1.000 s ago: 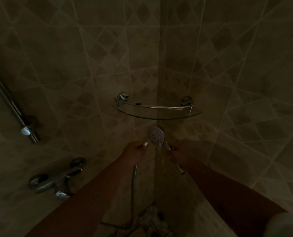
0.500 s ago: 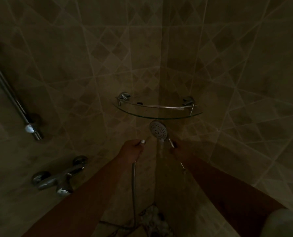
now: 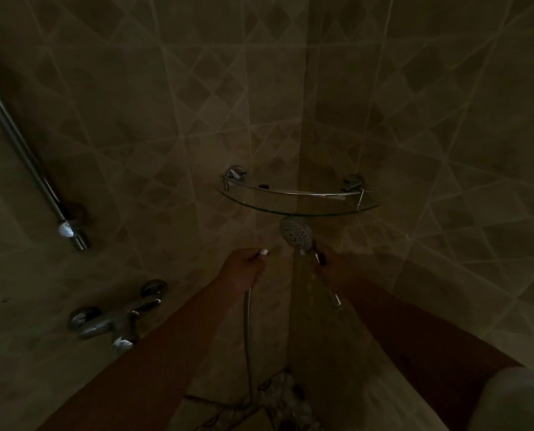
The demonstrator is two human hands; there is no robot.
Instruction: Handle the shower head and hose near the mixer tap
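Note:
In a dim tiled shower corner, my right hand (image 3: 337,269) grips the handle of a chrome shower head (image 3: 296,232). Its round spray face points toward me, just under the glass corner shelf (image 3: 296,209). The handle's lower end sticks out below my right hand. My left hand (image 3: 243,267) grips the metal shower hose (image 3: 247,331) near its silver end fitting (image 3: 264,252). That fitting sits a short way left of the shower head, apart from it. The hose hangs down from my left fist toward the floor.
A chrome mixer tap (image 3: 119,315) is mounted on the left wall. Above it runs a slanted chrome rail (image 3: 26,157). The glass shelf has a chrome guard bar (image 3: 293,191). A patterned floor patch (image 3: 287,399) shows between my forearms.
My right hand has lifted the shower head up and closer to the glass shelf. My left hand has risen a little with the hose end.

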